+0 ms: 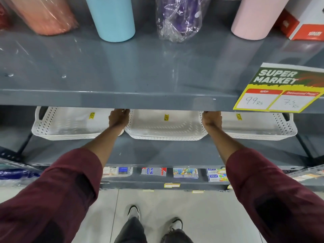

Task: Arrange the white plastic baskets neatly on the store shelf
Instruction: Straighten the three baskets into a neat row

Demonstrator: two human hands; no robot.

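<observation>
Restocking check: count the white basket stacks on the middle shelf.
3 stacks: left stack, middle stack gripped between the hands, right stack. The upper shelf hides their back parts, so more may sit behind.

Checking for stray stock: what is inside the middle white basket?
The middle white basket shows only a yellow sticker on its bare floor. Its back edge is hidden by the shelf above.

Just one head cam, wide-angle, looking forward and steeply down at the grey shelf (122, 95) up close, feet at frame bottom.
</observation>
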